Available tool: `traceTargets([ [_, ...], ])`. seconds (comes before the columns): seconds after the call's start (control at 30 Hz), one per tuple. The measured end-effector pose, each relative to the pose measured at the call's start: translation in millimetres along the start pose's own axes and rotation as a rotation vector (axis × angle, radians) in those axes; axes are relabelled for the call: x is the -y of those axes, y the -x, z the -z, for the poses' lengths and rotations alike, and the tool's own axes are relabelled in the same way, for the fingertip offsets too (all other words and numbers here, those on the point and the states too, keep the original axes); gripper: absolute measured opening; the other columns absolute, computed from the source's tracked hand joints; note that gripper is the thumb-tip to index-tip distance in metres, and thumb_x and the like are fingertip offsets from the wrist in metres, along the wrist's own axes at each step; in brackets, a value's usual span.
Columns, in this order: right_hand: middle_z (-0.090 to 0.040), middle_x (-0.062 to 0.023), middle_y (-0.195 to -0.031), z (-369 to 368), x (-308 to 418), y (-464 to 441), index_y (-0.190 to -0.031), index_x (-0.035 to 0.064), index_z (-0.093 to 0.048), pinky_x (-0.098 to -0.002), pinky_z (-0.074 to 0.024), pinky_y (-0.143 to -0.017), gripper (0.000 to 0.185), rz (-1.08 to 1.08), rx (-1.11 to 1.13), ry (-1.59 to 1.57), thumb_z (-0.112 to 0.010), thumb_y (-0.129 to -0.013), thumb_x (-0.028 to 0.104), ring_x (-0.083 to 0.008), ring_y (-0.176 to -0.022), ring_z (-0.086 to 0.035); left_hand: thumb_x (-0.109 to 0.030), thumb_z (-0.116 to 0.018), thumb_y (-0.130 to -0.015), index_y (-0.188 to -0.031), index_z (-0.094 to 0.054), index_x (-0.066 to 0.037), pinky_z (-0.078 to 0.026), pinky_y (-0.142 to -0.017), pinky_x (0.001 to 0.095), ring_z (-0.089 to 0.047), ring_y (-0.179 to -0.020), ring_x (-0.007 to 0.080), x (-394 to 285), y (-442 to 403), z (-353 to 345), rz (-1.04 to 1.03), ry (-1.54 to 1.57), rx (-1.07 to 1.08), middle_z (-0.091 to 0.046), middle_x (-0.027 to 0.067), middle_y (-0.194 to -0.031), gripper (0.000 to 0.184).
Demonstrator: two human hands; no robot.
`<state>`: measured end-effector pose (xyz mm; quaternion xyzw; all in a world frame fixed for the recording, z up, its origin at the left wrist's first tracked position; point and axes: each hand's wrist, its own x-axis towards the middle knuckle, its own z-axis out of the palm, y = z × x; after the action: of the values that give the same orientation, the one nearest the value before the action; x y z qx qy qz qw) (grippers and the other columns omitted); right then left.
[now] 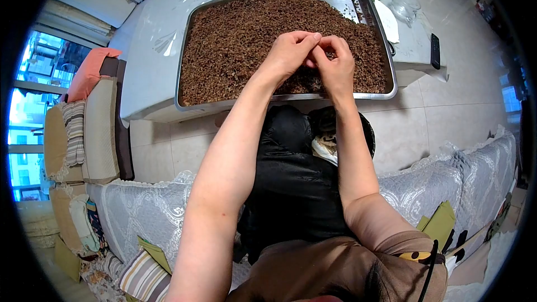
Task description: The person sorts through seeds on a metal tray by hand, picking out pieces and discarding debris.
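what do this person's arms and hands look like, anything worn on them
Both the left hand and the right hand are bare, with no gloves and no rings to be seen. The wrists carry no watch or bracelet. A brown short sleeve covers the right upper arm; the left forearm is uncovered, and its sleeve is not clearly visible.

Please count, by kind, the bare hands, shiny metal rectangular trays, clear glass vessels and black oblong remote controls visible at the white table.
Bare hands: 2 (left hand, right hand)
Shiny metal rectangular tray: 1
Clear glass vessel: 1
Black oblong remote control: 1
Total: 5
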<state>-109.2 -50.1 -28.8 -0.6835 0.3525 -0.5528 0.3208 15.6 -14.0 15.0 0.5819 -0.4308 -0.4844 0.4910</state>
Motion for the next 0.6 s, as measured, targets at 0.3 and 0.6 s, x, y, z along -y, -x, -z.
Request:
traceTargets([
  [0.3,-0.063,-0.0040,-0.083,12,4,-4,-0.092,0.0043,-0.063,-0.0256,-0.0524,-0.061,0.006,-0.702,0.136,-0.792,-0.065,-0.091,0.009,-0.0113,-0.072,-0.062,-0.021,-0.065,-0.096,-0.114,-0.068,0.002,-0.055,-0.062,0.0226,-0.065,-0.069,0.0103,-15,9,-1,0.016,0.064,-0.011,-0.070,0.0069,-0.085,0.029],
  [0.6,-0.064,-0.0040,-0.070,2,6,2,-0.090,-0.0002,-0.063,-0.0227,-0.0503,-0.048,0.006,-0.371,0.017,-0.425,-0.063,-0.092,0.006,-0.0087,-0.057,-0.061,-0.013,-0.058,-0.099,-0.104,-0.062,0.005,-0.053,-0.055,0.0247,-0.062,-0.063,0.0106,-6,5,-6,-0.160,-0.158,-0.045,-0.065,0.0065,-0.077,0.019],
])
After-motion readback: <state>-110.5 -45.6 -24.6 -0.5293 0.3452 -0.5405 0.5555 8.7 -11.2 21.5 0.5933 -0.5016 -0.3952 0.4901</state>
